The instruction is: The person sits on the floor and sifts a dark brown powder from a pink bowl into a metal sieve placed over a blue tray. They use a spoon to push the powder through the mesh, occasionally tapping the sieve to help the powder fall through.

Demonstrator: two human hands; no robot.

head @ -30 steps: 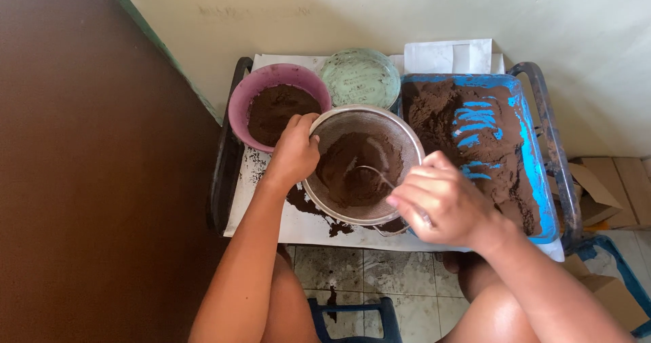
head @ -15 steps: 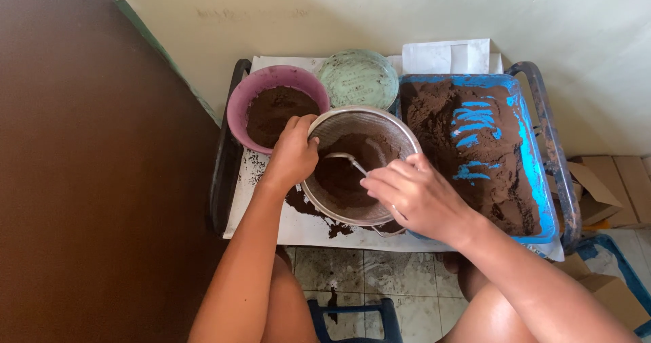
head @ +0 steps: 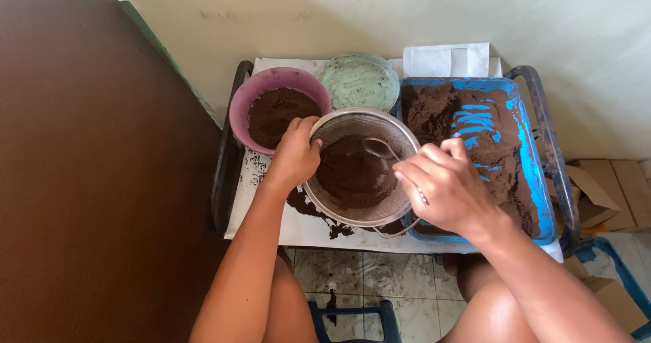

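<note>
A round metal sieve [head: 339,129] holding dark brown powder sits over a paper-covered low stand. My left hand [head: 295,154] grips the sieve's left rim. My right hand [head: 444,190] holds a metal spoon [head: 377,148], whose bowl rests in the powder near the sieve's upper middle. A pink bowl [head: 254,89] with the same brown powder stands just left of the sieve, behind my left hand.
A pale green bowl [head: 359,78] stands behind the sieve. A blue tray [head: 525,139] spread with brown powder lies to the right, with white paper [head: 447,59] behind it. Cardboard boxes [head: 610,187] sit at the right. Spilled powder marks the paper [head: 271,217].
My right hand has swung the spoon from the sieve's right side up towards its upper middle and moved slightly left. My left hand stays on the rim.
</note>
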